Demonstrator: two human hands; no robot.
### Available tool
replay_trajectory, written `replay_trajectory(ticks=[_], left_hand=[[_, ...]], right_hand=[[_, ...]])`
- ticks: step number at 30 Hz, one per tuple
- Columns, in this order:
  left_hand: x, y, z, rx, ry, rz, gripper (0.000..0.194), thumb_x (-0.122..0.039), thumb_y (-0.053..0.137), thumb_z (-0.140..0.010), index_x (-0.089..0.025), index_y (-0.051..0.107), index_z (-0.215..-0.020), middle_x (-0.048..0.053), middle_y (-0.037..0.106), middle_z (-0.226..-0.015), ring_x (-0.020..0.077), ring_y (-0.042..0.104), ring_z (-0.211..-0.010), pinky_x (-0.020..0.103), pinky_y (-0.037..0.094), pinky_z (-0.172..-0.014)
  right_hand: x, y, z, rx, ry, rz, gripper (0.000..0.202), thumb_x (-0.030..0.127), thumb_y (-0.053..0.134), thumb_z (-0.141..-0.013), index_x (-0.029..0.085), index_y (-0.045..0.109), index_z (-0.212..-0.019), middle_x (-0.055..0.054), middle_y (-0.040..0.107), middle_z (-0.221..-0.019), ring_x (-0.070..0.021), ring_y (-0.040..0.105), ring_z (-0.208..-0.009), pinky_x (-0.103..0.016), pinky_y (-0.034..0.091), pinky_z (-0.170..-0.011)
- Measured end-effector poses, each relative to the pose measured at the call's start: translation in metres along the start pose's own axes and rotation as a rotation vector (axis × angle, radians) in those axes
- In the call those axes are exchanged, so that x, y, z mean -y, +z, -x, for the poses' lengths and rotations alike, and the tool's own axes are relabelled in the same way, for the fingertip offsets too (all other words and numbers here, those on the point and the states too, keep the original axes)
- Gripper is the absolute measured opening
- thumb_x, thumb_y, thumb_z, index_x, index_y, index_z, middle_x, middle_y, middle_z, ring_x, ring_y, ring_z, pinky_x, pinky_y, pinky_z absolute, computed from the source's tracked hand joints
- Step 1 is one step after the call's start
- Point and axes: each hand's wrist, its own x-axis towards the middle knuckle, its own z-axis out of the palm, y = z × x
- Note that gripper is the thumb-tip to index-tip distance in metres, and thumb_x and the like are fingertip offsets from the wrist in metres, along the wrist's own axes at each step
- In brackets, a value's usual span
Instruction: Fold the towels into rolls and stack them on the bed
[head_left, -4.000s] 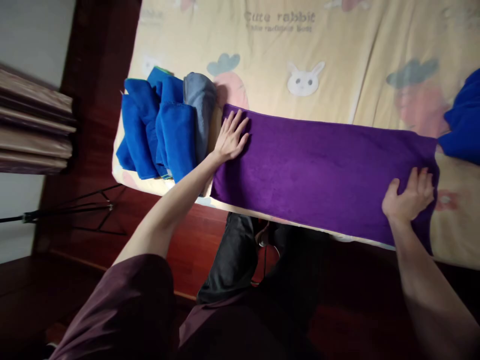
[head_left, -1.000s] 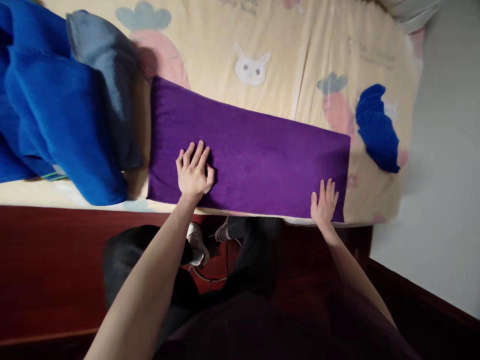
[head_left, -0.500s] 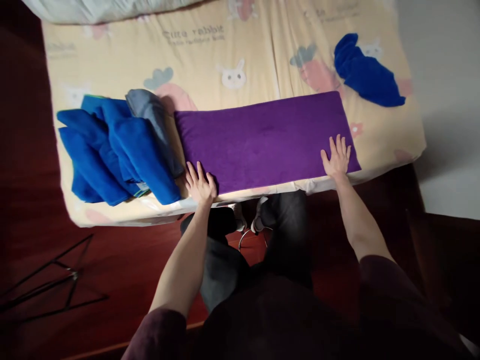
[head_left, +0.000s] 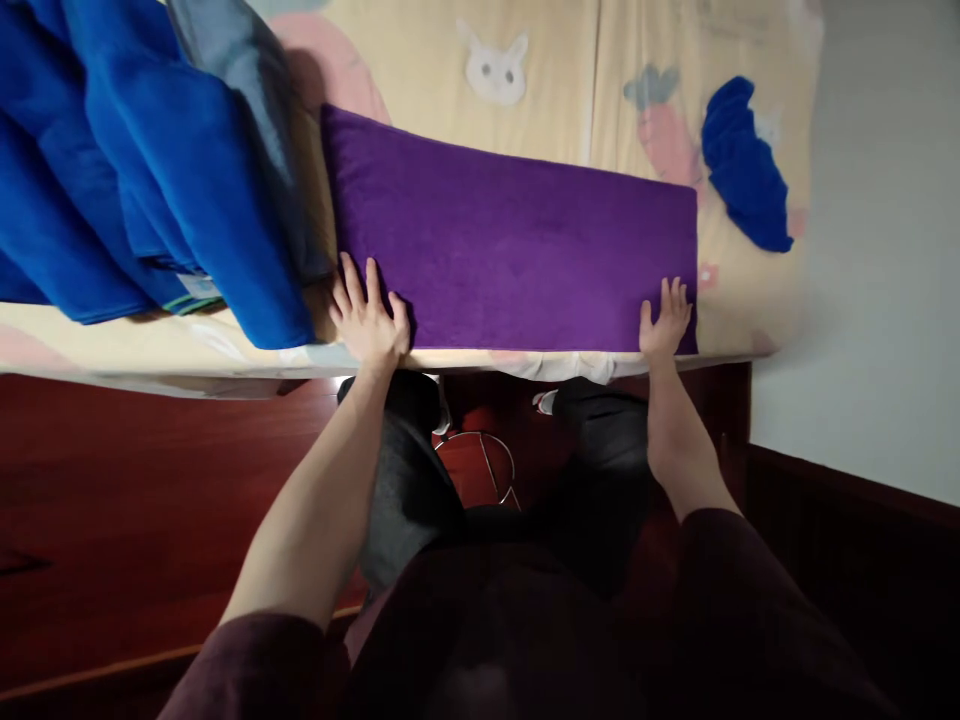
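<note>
A purple cloth (head_left: 517, 245), probably a towel, lies flat along the near edge of the bed. My left hand (head_left: 369, 315) rests with fingers spread on its near left corner. At the near right corner, my right hand (head_left: 664, 322) lies flat on the same cloth, fingers apart. Just left of my left hand is a heap of blue cloths (head_left: 169, 150), with a grey cloth (head_left: 244, 85) against its right side. A small crumpled blue cloth (head_left: 746, 170) sits beyond the purple cloth's right end.
The bed has a yellow sheet (head_left: 427, 60) printed with rabbits and carrots. A pale wall (head_left: 877, 250) stands at the right. Below the bed edge are my legs, a thin metal ring (head_left: 512, 455) and a dark red floor (head_left: 150, 480).
My view has turned and come closer to the left side, so the blue heap looks larger. Both hands stay spread on the purple cloth's near corners.
</note>
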Motion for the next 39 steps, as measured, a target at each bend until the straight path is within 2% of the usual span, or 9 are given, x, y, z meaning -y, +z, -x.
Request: replay_trajectory(ticks=[10,17,21,25,29,31,34,36,39], left_hand=[[-0.010,-0.006,-0.004,0.064,-0.003,-0.199,0.074,-0.038,0.038,-0.106,-0.013,0.029,-0.174,0.016,0.015,-0.183,0.0410,0.018,-0.168,0.070,0.022,-0.133],[0.000,-0.010,0.015,0.074,-0.002,-0.312,0.076,-0.046,0.027,-0.109,-0.007,0.025,-0.174,0.023,0.020,-0.180,0.0425,0.025,-0.166,0.066,0.027,-0.131],[0.011,-0.008,0.025,0.071,0.019,-0.301,0.079,-0.050,0.021,-0.109,-0.006,0.024,-0.174,0.025,0.018,-0.180,0.0444,0.025,-0.166,0.065,0.025,-0.132],[0.010,-0.007,0.026,0.064,0.008,-0.310,0.079,-0.048,0.022,-0.108,-0.002,0.025,-0.173,0.025,0.018,-0.180,0.0445,0.024,-0.166,0.063,0.022,-0.134],[-0.008,-0.008,0.018,0.064,0.016,-0.337,0.079,-0.045,0.030,-0.107,0.006,0.031,-0.168,0.029,0.015,-0.179,0.0432,0.012,-0.169,0.062,0.011,-0.136],[-0.026,-0.004,0.008,0.102,0.122,-0.338,0.077,-0.046,0.035,-0.107,0.001,0.036,-0.168,0.025,0.015,-0.180,0.0413,0.007,-0.170,0.062,0.009,-0.137],[-0.062,0.009,-0.021,0.252,0.337,-0.325,0.072,-0.047,0.040,-0.107,-0.011,0.040,-0.170,0.017,0.020,-0.181,0.0400,0.010,-0.170,0.063,0.012,-0.136],[-0.088,0.025,-0.049,0.295,0.396,-0.311,0.073,-0.048,0.041,-0.108,-0.014,0.037,-0.171,0.016,0.020,-0.182,0.0414,0.010,-0.170,0.066,0.011,-0.135],[-0.122,0.052,-0.098,0.302,0.425,-0.265,0.074,-0.049,0.045,-0.108,-0.015,0.035,-0.173,0.015,0.015,-0.183,0.0424,0.006,-0.170,0.070,0.007,-0.134]], right_hand=[[-0.005,0.006,0.006,-0.079,-0.023,-0.216,0.062,0.032,0.044,-0.103,0.020,0.051,-0.164,-0.013,0.044,-0.173,-0.0295,0.031,-0.166,-0.064,0.017,-0.136],[-0.001,0.007,0.006,-0.113,0.269,-0.273,0.066,0.032,0.037,-0.103,0.013,0.046,-0.166,-0.019,0.035,-0.176,-0.0336,0.024,-0.167,-0.071,0.013,-0.133],[-0.003,0.004,0.010,-0.146,0.297,-0.322,0.068,0.037,0.036,-0.103,0.012,0.047,-0.165,-0.021,0.036,-0.176,-0.0354,0.025,-0.167,-0.072,0.013,-0.132],[-0.002,-0.005,0.040,-0.187,0.283,-0.432,0.065,0.038,0.037,-0.101,0.014,0.055,-0.159,-0.020,0.042,-0.173,-0.0368,0.027,-0.167,-0.071,0.017,-0.133],[0.045,-0.017,0.095,-0.260,0.275,-0.711,0.053,0.047,0.039,-0.103,0.021,0.072,-0.135,-0.020,0.060,-0.156,-0.0360,0.051,-0.152,-0.060,0.038,-0.127],[0.088,-0.018,0.124,-0.064,0.209,-1.023,0.044,0.055,0.048,-0.101,0.024,0.076,-0.115,-0.017,0.078,-0.121,-0.0325,0.073,-0.117,-0.052,0.057,-0.108],[0.155,-0.009,0.157,0.410,0.295,-1.530,0.048,0.069,0.064,-0.093,0.023,0.073,-0.101,-0.008,0.080,-0.085,-0.0225,0.072,-0.067,-0.035,0.061,-0.063],[0.185,-0.001,0.170,0.604,0.376,-1.729,0.052,0.071,0.074,-0.085,0.022,0.072,-0.101,-0.005,0.079,-0.079,-0.0183,0.069,-0.057,-0.028,0.054,-0.051],[0.202,0.007,0.175,0.657,0.488,-1.856,0.050,0.065,0.084,-0.080,0.022,0.073,-0.102,-0.004,0.081,-0.085,-0.0161,0.070,-0.058,-0.026,0.054,-0.052]])
